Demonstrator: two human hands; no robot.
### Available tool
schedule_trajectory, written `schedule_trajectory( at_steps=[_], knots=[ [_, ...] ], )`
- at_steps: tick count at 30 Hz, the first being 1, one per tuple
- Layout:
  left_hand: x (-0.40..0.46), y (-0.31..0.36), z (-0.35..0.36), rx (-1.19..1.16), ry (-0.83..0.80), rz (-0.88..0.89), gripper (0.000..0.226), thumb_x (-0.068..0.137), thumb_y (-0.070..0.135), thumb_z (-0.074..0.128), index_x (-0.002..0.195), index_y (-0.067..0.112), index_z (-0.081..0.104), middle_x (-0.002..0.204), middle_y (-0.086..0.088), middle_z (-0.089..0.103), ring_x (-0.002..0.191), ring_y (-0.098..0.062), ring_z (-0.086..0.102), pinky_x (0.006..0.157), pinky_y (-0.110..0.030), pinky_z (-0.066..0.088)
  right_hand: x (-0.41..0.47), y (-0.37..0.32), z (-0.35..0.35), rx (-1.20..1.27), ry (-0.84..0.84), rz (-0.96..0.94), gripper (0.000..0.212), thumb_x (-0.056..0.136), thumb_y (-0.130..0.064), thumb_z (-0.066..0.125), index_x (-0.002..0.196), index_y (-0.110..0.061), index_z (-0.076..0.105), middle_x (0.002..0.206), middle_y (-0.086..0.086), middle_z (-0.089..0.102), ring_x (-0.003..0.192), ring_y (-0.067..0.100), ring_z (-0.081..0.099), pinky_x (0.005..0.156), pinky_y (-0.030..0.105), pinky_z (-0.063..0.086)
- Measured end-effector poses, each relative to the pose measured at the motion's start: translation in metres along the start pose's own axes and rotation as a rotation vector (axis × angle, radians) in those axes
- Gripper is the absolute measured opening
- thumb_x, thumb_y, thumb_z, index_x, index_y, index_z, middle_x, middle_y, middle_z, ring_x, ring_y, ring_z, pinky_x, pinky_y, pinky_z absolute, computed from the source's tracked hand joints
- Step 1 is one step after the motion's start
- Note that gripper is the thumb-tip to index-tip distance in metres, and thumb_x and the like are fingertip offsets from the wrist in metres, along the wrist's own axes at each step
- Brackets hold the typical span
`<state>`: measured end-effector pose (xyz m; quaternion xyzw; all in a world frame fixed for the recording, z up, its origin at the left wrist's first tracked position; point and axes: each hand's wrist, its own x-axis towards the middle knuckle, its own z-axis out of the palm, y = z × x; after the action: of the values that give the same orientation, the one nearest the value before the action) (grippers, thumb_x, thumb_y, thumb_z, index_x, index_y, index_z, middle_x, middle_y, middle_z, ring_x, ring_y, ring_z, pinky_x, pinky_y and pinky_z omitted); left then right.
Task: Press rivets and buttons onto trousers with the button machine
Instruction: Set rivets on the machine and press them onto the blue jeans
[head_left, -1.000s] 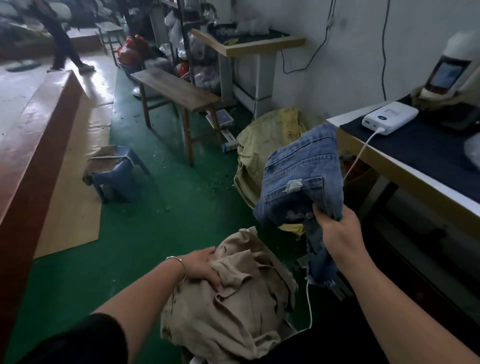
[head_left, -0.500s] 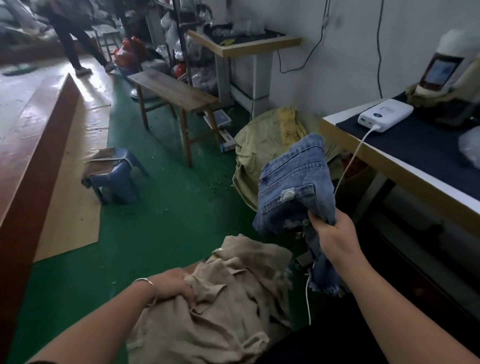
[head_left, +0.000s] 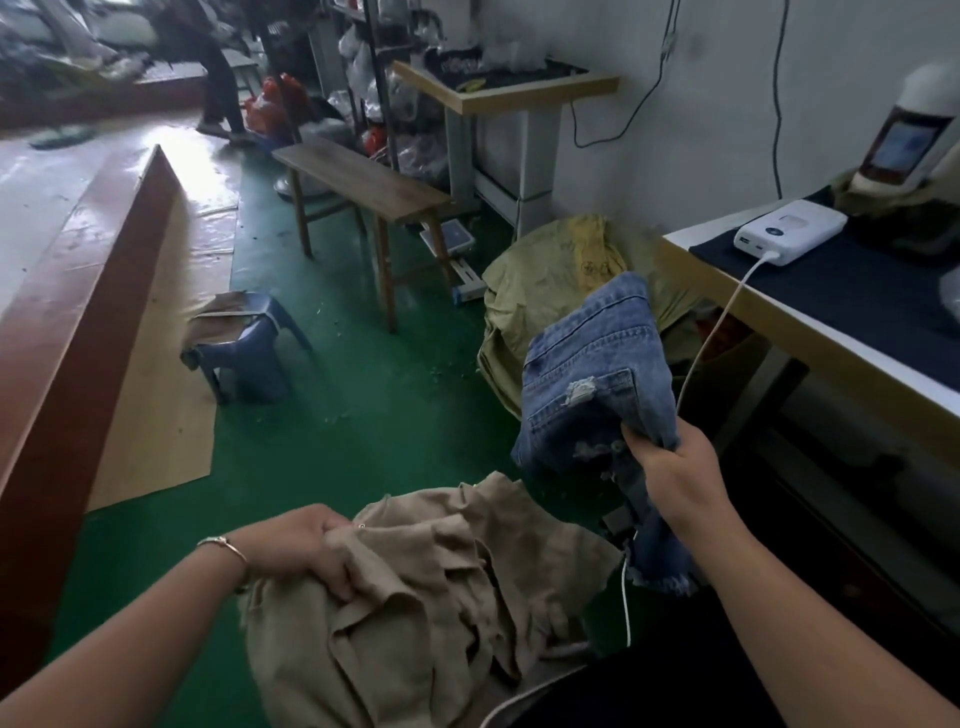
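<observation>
My right hand (head_left: 670, 462) grips a bunched pair of blue ripped denim trousers (head_left: 592, 374), held up above the floor with a frayed leg hanging below my wrist. A crumpled heap of beige trousers (head_left: 441, 587) lies low in front of me, and my left hand (head_left: 301, 545), with a bracelet on its wrist, clutches its left edge. At the far right, the button machine (head_left: 914, 135), white with a small screen, stands on the work table (head_left: 769, 317).
A white power bank (head_left: 792, 231) lies on the table's dark mat, its cable hanging down past the jeans. A yellow-green sack (head_left: 550, 280) sits behind them. A blue plastic stool (head_left: 244, 348), a wooden bench (head_left: 363, 182) and a person walking far back occupy the green floor.
My left hand has pulled the beige heap leftward and down, then kept hold of it. The denim in my right hand has dropped slightly. The person at the back walked to the right.
</observation>
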<state>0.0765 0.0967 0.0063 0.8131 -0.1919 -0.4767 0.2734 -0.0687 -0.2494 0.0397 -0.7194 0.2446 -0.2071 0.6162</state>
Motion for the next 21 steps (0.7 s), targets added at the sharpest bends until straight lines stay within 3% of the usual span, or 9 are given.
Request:
schedule_trajectory(
  at_steps=[4,6,8,9,11,13,15,18,21],
  knots=[
    [-0.010,0.025,-0.035,-0.249,-0.160,0.022,0.035,0.033,0.013,0.090,0.066,0.014,0.077,0.077,-0.010,0.073,0.072,-0.021,0.069,0.066,-0.030,0.056,0.001,0.000,-0.003,0.004,0.018,-0.012,0.019,0.095,-0.015,0.058,0.082,-0.027,0.066,0.084,-0.008,0.069,0.083,0.009,0.062,0.075,0.030,0.049],
    [-0.008,0.048,-0.050,-0.259,-0.182,0.091,0.037,0.027,0.022,0.096,0.059,0.027,0.078,0.067,0.007,0.073,0.064,-0.003,0.068,0.062,-0.019,0.055,0.001,0.001,-0.005,0.004,0.031,-0.013,0.020,0.095,-0.015,0.058,0.081,-0.026,0.066,0.082,-0.009,0.068,0.080,0.008,0.061,0.071,0.027,0.048],
    [0.007,0.066,-0.051,-0.242,-0.136,0.088,0.034,0.057,0.007,0.086,0.048,0.037,0.073,0.056,0.022,0.066,0.057,0.012,0.062,0.057,-0.006,0.047,0.001,0.001,-0.007,0.003,0.045,-0.011,0.019,0.095,-0.017,0.058,0.079,-0.024,0.065,0.077,-0.010,0.066,0.076,0.008,0.060,0.065,0.024,0.047],
    [0.018,0.070,-0.047,-0.266,-0.052,0.074,0.036,0.064,-0.004,0.075,0.047,0.028,0.074,0.056,0.017,0.068,0.056,0.009,0.063,0.055,-0.008,0.048,0.001,0.001,-0.008,0.005,0.052,-0.006,0.019,0.095,-0.018,0.058,0.078,-0.024,0.065,0.074,-0.010,0.066,0.073,0.007,0.059,0.062,0.022,0.047],
    [0.048,0.069,-0.034,-0.257,0.044,0.072,0.014,0.055,0.007,0.074,0.068,0.012,0.078,0.075,0.001,0.074,0.065,-0.006,0.068,0.061,-0.018,0.054,0.001,0.002,-0.010,-0.004,0.068,-0.011,0.020,0.095,-0.021,0.059,0.077,-0.025,0.066,0.069,-0.012,0.068,0.070,0.004,0.061,0.060,0.021,0.048],
    [0.077,0.057,-0.007,-0.023,0.076,0.008,0.031,0.058,0.028,0.075,0.086,0.015,0.076,0.088,-0.001,0.074,0.076,-0.013,0.066,0.068,-0.022,0.054,0.001,0.003,-0.012,-0.018,0.075,-0.020,0.021,0.094,-0.021,0.060,0.075,-0.026,0.067,0.069,-0.015,0.069,0.069,0.002,0.061,0.062,0.022,0.047],
    [0.095,0.044,0.020,0.200,0.144,-0.018,0.029,0.060,0.039,0.070,0.081,0.019,0.071,0.084,0.005,0.067,0.081,-0.014,0.060,0.074,-0.024,0.049,0.001,0.006,-0.014,-0.002,0.079,-0.021,0.021,0.094,-0.018,0.060,0.075,-0.023,0.066,0.068,-0.015,0.069,0.068,0.001,0.060,0.062,0.021,0.046],
    [0.107,0.033,0.037,0.423,0.284,-0.043,0.057,0.064,0.055,0.066,0.105,0.015,0.068,0.122,-0.002,0.056,0.113,-0.022,0.055,0.101,-0.031,0.043,0.001,0.010,-0.012,0.013,0.077,-0.018,0.021,0.094,-0.014,0.059,0.076,-0.021,0.066,0.070,-0.010,0.067,0.071,0.003,0.059,0.065,0.022,0.046],
    [0.102,0.029,0.044,0.548,0.402,-0.158,0.082,0.073,0.075,0.058,0.131,0.017,0.049,0.149,-0.006,0.036,0.138,-0.027,0.034,0.115,-0.051,0.027,0.000,0.011,-0.009,0.010,0.061,-0.025,0.023,0.095,-0.011,0.058,0.077,-0.024,0.066,0.074,-0.012,0.067,0.072,0.001,0.059,0.065,0.019,0.046]
  ],
)
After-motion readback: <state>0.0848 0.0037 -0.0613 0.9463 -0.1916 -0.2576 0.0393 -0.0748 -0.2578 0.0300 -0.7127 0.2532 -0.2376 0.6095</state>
